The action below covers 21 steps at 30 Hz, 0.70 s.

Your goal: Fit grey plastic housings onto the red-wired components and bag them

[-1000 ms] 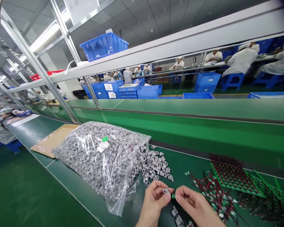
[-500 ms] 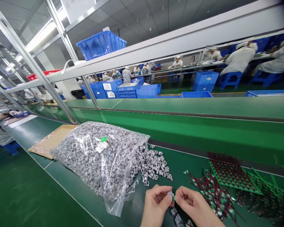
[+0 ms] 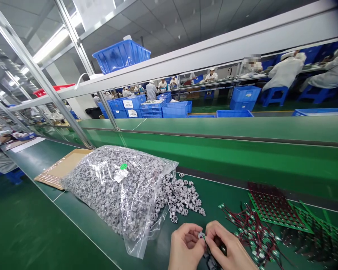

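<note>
One grey plastic housing [image 3: 201, 235], near, right of centre | left hand [image 3: 186, 246]: thumb and finger clamped on it, apparently steadying | right hand [image 3: 227, 244]: fingertips alongside, grip unclear | loose housings [image 3: 185, 199] far-left, wired circuit boards [image 3: 255, 235] right, likely for reach

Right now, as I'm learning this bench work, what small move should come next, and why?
Probably press the green piece gently against the gray part: the left hand pinches that part, green shows at its edge, and the right hand is beside it.
</note>
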{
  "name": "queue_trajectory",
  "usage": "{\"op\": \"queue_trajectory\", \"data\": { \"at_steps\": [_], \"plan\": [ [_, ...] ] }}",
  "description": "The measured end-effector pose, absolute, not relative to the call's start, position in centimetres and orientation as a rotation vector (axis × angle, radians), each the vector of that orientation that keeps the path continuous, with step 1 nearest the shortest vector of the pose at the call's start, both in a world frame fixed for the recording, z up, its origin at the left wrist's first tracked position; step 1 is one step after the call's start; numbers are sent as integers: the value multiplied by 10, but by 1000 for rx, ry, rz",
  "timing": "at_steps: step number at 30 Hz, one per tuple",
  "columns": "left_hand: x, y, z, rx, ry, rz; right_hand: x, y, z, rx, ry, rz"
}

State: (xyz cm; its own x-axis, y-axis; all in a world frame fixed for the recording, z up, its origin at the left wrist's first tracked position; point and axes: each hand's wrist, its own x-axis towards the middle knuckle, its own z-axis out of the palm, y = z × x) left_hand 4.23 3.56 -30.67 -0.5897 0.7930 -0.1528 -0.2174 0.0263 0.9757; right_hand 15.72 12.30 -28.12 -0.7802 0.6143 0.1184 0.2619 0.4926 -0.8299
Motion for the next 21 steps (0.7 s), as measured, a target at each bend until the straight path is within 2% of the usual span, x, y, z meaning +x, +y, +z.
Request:
{"op": "queue_trajectory", "data": {
  "at_steps": [5, 12, 16, 21],
  "plan": [
    [46, 34, -315, 599, 1548, 1653, 159, 123, -266, -719, -2491, 1145],
    [43, 32, -310, 772, 1774, 1525, 163, 118, -275, -653, -2535, 923],
    [33, 27, -302, 1069, 1942, 1321, 178, 144, -276, -662, -2613, 765],
    [27, 23, -278, 1235, 2049, 993, 189, 201, -284, -946, -2560, 505]
  ]
}}
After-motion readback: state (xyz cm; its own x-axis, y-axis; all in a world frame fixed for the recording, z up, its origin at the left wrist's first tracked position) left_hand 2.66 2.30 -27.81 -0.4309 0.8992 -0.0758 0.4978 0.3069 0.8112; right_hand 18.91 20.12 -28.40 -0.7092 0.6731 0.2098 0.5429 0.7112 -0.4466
